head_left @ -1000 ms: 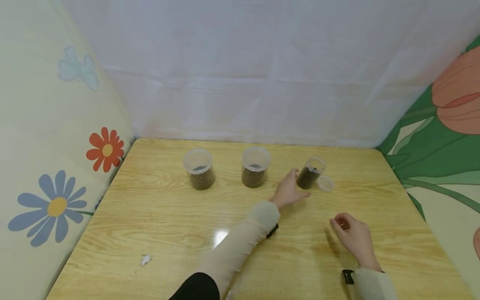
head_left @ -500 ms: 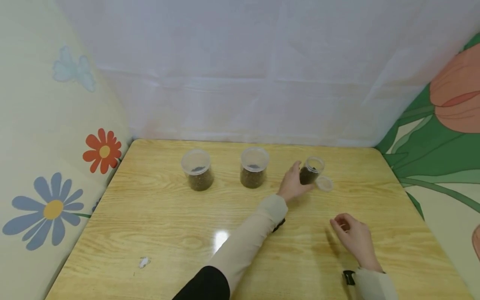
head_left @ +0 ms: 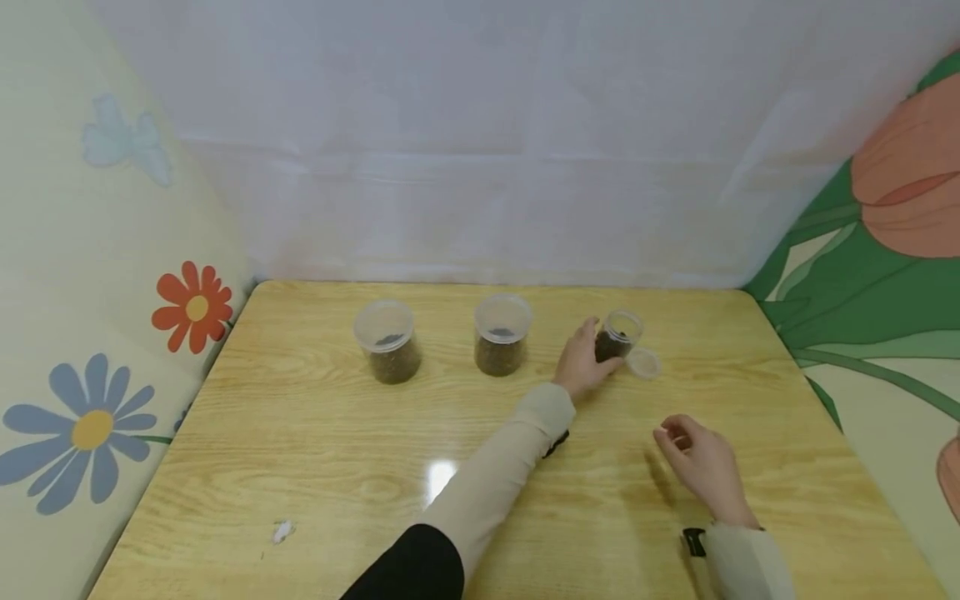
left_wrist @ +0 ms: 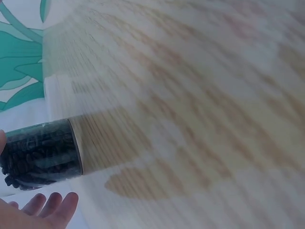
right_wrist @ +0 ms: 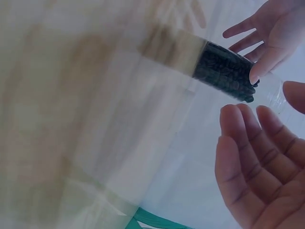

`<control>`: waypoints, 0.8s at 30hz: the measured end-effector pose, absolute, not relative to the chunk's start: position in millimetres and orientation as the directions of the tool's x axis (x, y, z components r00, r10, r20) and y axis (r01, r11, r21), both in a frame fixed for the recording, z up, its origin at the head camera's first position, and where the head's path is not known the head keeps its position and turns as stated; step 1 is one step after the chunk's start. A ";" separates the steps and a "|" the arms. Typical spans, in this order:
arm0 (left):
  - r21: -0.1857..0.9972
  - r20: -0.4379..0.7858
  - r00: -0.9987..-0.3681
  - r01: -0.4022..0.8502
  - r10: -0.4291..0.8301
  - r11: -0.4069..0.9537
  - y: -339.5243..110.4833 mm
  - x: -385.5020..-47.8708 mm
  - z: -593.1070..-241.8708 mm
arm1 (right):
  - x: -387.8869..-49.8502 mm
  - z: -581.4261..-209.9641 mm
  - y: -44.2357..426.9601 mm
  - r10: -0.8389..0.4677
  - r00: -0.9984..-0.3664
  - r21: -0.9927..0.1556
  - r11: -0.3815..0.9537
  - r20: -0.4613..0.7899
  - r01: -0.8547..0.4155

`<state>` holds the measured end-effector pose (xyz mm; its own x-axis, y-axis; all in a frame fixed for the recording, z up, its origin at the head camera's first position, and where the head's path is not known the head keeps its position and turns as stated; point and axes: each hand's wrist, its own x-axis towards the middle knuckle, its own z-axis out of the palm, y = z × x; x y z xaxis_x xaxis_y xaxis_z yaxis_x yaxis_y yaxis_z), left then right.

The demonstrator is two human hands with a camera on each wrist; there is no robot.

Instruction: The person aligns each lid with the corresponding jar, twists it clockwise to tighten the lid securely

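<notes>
Left hand point(head_left: 582, 362) spreads straight fingers around the clear jar of dark beans point(head_left: 615, 342) towards two o'clock on the table point(head_left: 360, 467); right hand point(head_left: 701, 462) loosely curled, empty; step judged: grasping, next calling for finger closure.

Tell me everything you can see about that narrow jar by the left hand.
The narrow jar is a clear cylinder, glass or plastic, with a round rim, apparently uncapped. Dark beans fill its lower part. It stands upright on the wood-grain table, beside a round translucent lid. The left hand has fingers and thumb around it; firm contact is unclear.
</notes>
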<state>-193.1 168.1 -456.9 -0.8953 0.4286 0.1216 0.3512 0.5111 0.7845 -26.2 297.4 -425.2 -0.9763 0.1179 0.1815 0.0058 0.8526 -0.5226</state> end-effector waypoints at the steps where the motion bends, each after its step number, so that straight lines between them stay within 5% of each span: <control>1: 0.782 0.123 -0.894 0.355 0.431 0.512 168.1 -193.7 -457.0 | -28.0 -424.4 297.4 0.111 -0.976 -0.521 0.854 0.185 -0.002; 24: 0.732 0.175 -0.851 0.449 0.496 0.512 172.8 -198.4 -454.7 | -89.7 -421.7 319.3 0.080 -0.991 -0.443 0.896 0.107 0.024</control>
<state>-198.4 172.8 -454.7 -0.8506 0.4957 0.1753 0.4493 0.5123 0.7319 -89.7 319.3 -421.7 -0.9911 0.0796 0.1070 0.0242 0.8963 -0.4427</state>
